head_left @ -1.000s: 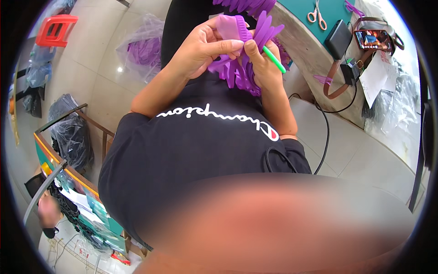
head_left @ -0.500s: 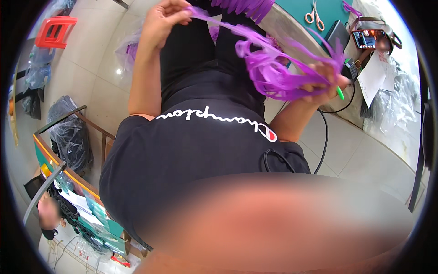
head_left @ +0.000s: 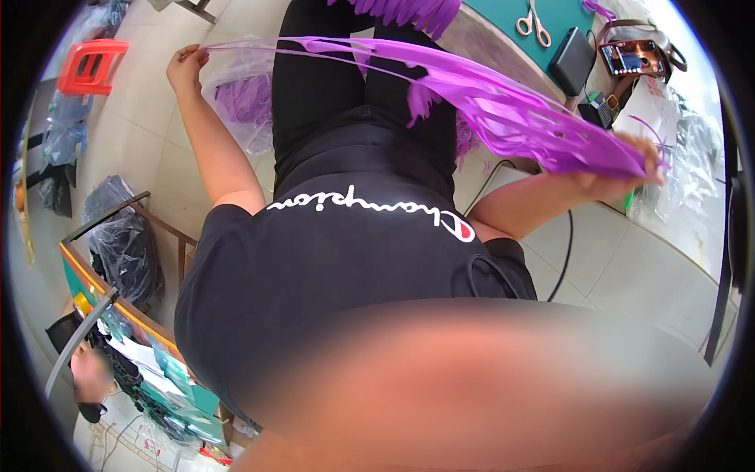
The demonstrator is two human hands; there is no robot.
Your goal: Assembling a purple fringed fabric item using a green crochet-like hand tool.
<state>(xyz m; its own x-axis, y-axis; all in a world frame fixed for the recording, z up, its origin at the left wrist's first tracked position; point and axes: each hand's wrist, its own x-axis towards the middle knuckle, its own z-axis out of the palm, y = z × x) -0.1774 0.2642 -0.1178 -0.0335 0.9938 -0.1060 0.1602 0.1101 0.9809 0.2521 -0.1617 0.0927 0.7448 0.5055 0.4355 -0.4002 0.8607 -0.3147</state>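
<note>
A bundle of thin, stretchy purple strips [head_left: 503,94] is pulled taut across my lap, between my two hands. Out at the left, my left hand [head_left: 187,69] pinches the thin ends of a strip or two. My right hand [head_left: 621,173] grips the thick gathered end on the right, and its fingers are partly covered by the strips. A bit of a green object [head_left: 629,201] shows just under that hand; how it is held is hidden. At the top, a second row of purple strips [head_left: 409,12] hangs beyond my knees.
A green-topped table [head_left: 503,14] at the upper right bears scissors [head_left: 534,23], a black box-shaped device [head_left: 572,61] and a phone [head_left: 634,57]. Clear plastic bags [head_left: 684,165] lie at the right. A plastic bag of purple pieces [head_left: 244,102], a red stool [head_left: 93,67] and a wrapped dark bundle [head_left: 122,244] stand left.
My hands have spread apart, the left going left and down, the right moving right. The purple strips, loosely looped before, are now stretched tight between them.
</note>
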